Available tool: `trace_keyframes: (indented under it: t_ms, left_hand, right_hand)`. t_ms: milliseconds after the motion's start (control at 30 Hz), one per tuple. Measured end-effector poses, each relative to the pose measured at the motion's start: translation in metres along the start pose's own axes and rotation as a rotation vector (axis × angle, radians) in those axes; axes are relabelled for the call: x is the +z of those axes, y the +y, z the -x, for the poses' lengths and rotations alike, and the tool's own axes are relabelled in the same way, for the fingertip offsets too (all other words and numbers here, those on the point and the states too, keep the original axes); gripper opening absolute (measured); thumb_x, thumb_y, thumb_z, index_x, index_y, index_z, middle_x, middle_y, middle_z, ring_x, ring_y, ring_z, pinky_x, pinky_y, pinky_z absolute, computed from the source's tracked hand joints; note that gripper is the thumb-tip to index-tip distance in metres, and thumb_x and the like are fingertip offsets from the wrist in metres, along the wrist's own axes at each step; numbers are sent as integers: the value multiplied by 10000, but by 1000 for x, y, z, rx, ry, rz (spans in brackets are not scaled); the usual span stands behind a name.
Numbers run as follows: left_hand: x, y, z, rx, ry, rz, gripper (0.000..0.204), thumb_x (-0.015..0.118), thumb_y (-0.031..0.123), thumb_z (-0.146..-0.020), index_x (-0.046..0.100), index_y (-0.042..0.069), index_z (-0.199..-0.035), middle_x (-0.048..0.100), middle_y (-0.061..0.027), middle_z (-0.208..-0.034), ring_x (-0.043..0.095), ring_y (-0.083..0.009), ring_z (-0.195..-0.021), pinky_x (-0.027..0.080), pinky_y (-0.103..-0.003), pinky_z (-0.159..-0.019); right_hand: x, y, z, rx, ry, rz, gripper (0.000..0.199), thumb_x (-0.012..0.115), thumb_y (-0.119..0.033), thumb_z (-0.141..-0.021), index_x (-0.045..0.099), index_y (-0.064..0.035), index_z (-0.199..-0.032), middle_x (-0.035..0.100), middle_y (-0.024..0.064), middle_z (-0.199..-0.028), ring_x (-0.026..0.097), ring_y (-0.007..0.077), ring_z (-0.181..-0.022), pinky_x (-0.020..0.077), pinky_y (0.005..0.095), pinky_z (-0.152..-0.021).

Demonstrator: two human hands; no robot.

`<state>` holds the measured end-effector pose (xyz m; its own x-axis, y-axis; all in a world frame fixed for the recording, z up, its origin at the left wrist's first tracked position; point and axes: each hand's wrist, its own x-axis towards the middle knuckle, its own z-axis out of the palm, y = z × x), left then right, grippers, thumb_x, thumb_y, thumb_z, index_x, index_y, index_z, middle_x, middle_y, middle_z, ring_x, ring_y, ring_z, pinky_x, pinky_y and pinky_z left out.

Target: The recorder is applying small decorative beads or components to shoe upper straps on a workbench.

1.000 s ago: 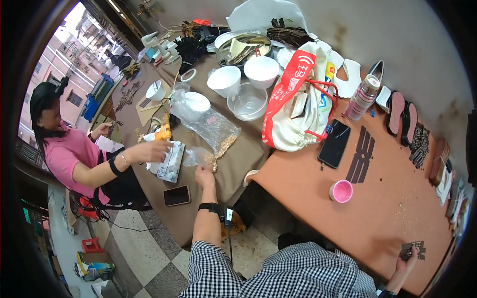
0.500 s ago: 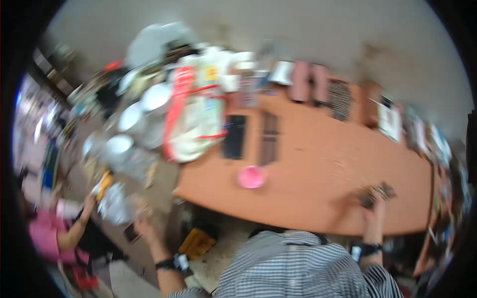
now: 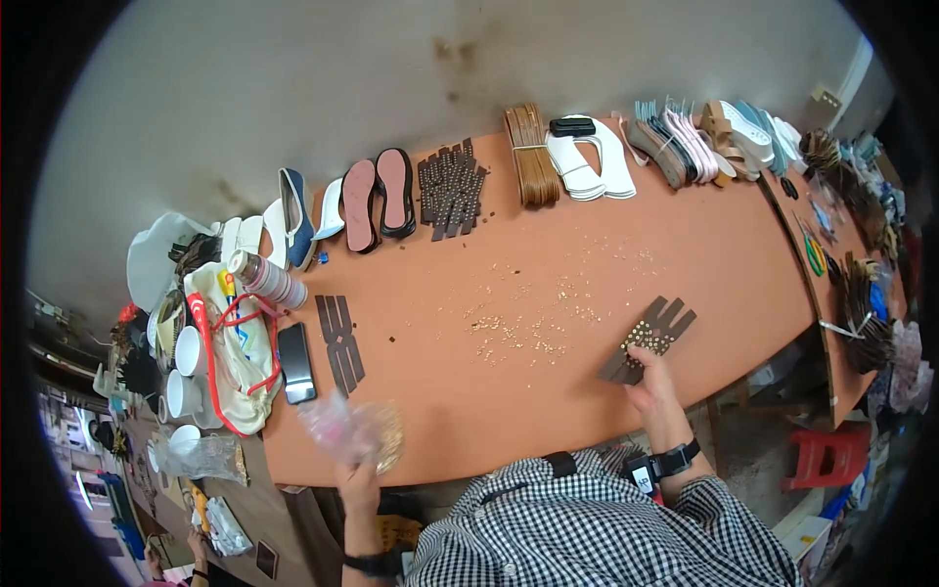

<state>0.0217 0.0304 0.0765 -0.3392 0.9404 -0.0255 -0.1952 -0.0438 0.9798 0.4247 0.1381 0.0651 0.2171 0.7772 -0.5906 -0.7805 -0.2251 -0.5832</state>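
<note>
My left hand point(image 3: 360, 479) is closed on a clear plastic bag point(image 3: 337, 426) with many small gold studs point(image 3: 389, 438) in it. The bag is over the near left edge of the table and slightly blurred; something pink shows through or behind it. At the near right, my right hand point(image 3: 649, 380) grips a dark brown slotted shoe upper piece point(image 3: 665, 321), its middle dotted with gold studs. Loose gold studs point(image 3: 518, 333) lie scattered mid-table. A plain brown cut piece point(image 3: 339, 342) lies at the left, beside a black phone point(image 3: 295, 362).
Along the far side stand pink-lined soles point(image 3: 361, 205), a pile of studded brown pieces point(image 3: 452, 191), a tan strap bundle point(image 3: 531, 157) and white insoles point(image 3: 592, 157). A cloth bag point(image 3: 235, 352) and flask point(image 3: 269, 281) are left. A red stool point(image 3: 827, 458) stands right; a co-worker's hand point(image 3: 199, 548) shows lower left.
My left hand has brought the bag from beyond the table's left end to over its near left edge. The view has swung right. The pink bowl no longer shows plainly.
</note>
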Motion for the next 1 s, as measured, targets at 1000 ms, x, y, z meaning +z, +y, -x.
trace_keyframes:
  t_ms: [1000]
  left_hand:
    - [18, -54, -61, -384, -105, 103, 254, 469, -37, -758, 560, -44, -995, 594, -103, -1002, 573, -191, -926, 465, -310, -824]
  right_hand:
    - [103, 54, -93, 263, -557, 92, 313, 516, -5, -787, 483, 23, -1097, 565, 138, -1058, 542, 267, -1018, 471, 404, -861]
